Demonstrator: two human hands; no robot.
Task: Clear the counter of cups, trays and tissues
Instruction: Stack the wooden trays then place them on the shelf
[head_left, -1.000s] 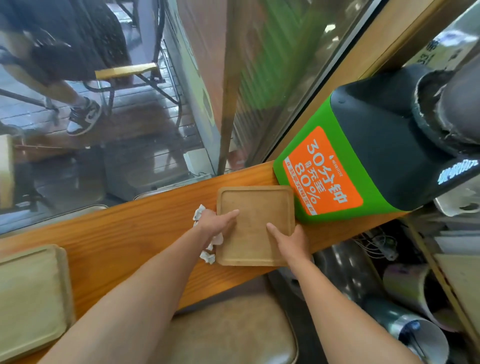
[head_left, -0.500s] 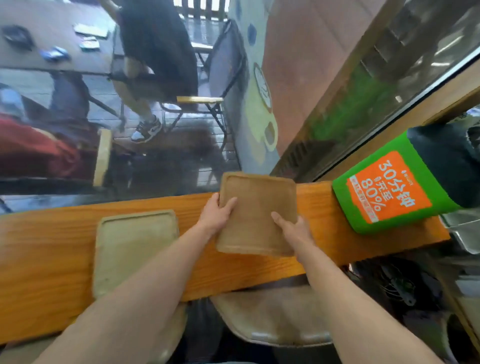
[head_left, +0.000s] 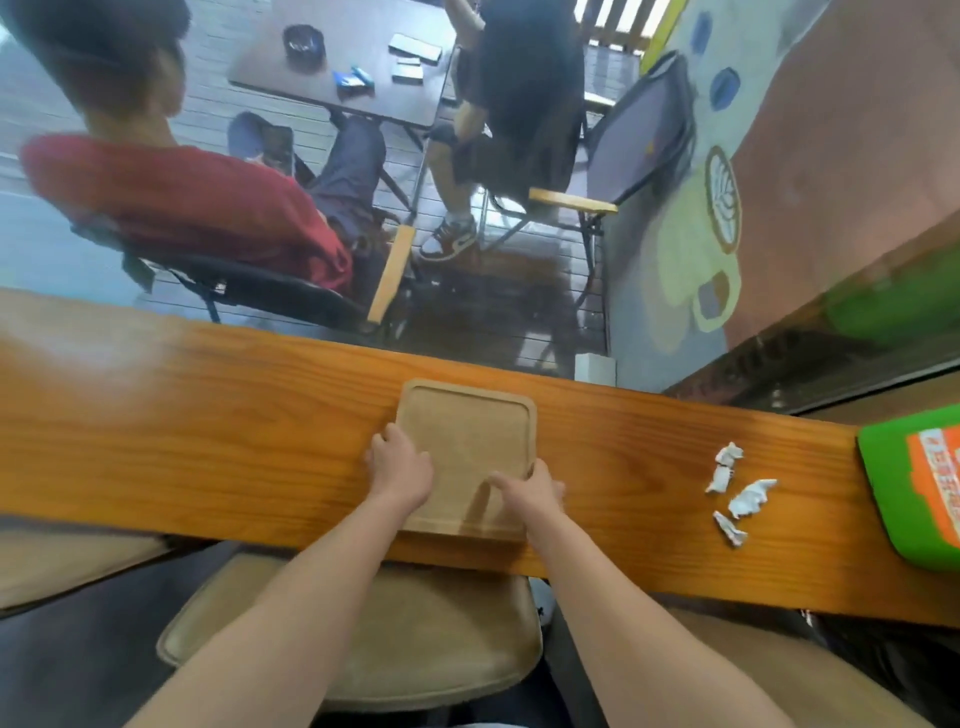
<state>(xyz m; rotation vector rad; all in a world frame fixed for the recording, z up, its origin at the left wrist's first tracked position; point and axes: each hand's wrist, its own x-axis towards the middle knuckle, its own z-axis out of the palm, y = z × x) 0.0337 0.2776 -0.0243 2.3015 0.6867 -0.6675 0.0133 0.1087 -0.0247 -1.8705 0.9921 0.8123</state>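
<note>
Both hands grip the wooden tray (head_left: 465, 447) on the counter (head_left: 208, 415): left hand (head_left: 400, 467) on its left edge, right hand (head_left: 527, 493) on its near-right corner. Crumpled tissues (head_left: 735, 491) sit off to the right.

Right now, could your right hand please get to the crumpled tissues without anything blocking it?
Probably yes: the tissues lie on bare counter to the right of the right hand, nothing between, though that hand rests on the tray.

Your wooden counter (head_left: 208, 415) carries a wooden tray (head_left: 467, 441) mid-way, crumpled tissues (head_left: 737, 493) to its right, and a green box (head_left: 914, 493) at the far right end.
</note>
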